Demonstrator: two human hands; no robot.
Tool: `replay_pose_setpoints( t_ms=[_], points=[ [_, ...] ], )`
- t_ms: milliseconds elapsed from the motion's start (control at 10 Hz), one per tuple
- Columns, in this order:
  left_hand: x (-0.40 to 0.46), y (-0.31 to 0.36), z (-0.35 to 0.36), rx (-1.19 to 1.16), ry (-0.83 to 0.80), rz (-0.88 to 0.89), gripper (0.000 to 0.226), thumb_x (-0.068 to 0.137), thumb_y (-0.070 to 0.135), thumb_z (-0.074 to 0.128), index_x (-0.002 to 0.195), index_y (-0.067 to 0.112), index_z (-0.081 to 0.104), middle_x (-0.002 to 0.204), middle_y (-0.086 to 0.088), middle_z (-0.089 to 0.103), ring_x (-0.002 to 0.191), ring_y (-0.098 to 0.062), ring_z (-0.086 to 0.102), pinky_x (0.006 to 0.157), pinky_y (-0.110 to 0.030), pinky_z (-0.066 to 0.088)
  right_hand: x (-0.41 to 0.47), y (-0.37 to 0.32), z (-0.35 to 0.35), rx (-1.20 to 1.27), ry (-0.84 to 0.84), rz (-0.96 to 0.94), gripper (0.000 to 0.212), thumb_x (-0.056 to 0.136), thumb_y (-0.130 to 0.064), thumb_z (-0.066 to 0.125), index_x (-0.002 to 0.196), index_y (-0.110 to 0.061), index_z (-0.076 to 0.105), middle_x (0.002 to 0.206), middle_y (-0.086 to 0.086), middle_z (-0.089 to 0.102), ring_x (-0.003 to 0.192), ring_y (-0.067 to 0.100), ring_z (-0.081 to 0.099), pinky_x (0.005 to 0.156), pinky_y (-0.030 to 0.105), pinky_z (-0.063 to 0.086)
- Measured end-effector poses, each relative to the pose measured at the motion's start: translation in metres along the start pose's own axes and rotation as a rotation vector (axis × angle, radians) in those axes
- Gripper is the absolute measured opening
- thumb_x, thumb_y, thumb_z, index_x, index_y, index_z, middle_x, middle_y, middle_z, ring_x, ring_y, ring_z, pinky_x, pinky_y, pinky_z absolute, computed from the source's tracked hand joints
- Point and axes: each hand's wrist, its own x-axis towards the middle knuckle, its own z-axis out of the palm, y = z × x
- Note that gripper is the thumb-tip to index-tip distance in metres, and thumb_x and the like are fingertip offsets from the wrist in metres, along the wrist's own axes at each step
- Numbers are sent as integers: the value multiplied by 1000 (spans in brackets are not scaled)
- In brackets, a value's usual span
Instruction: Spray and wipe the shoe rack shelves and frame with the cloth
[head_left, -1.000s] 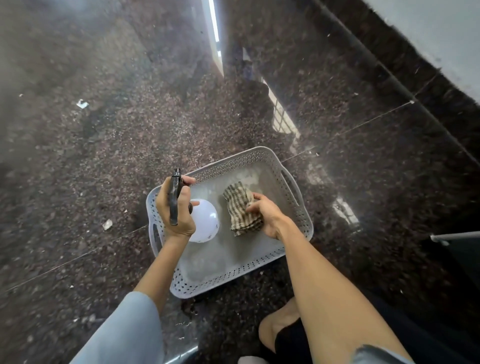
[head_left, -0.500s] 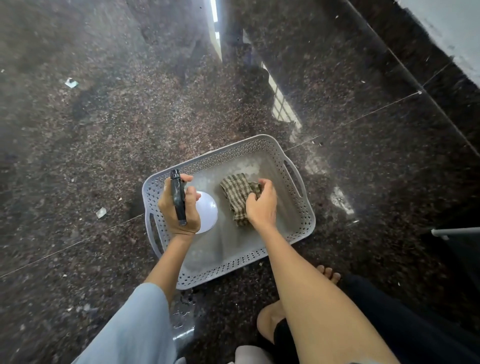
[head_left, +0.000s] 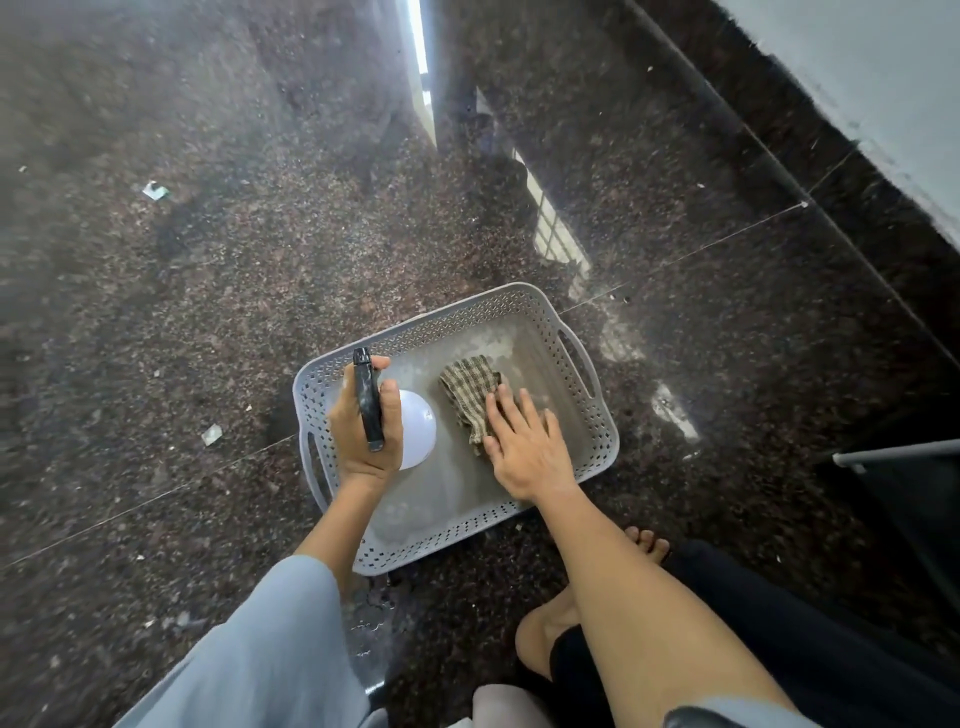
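Head view: dark speckled stone floor bears a grey basket; left hand grips the spray bottle, right hand lies flat-fingered on the checked cloth.

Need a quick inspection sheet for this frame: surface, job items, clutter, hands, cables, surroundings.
Surface: dark speckled stone floor, glossy, with window reflections.
Job's things: grey perforated basket on the floor; checked cloth lying inside it; spray bottle, white body and black trigger head, held over the basket.
Clutter: small pale scraps on the floor left of the basket.
Hands: left hand holds the spray bottle by its neck; right hand lies flat, fingers straight, on the cloth's near end.
Cables: nothing seen.
Surroundings: pale wall top right; metal bar at the right edge, possibly the rack; bare foot beside the basket.
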Motion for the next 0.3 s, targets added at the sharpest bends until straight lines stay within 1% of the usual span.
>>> replay_pose_setpoints(
  t_ms=[100,200,300],
  points=[
    [0,11,-10,121,-94,-136,40,89,43,50,115,14,57,61,4,54,52,-24,52,56,-45,49,-8,-4,-11,-73,-31,-36,56,102,-37,17,152,-23,-4,159,-3,-13,146,19,-14,118,46,-4],
    [0,28,-24,243,-255,-268,66,78,57,61,129,19,46,76,-7,64,72,-30,63,69,-50,53,-15,-12,-29,-90,-15,-34,55,102,-37,16,151,-23,-5,159,-3,-12,146,19,-14,118,45,-5],
    [-2,34,-36,311,-419,-394,107,74,46,79,153,20,12,139,-20,50,124,-38,51,100,-52,44,-22,-30,-54,-83,60,-56,55,102,-37,17,152,-22,-4,160,-3,-8,146,19,-11,119,43,-5]
  ],
)
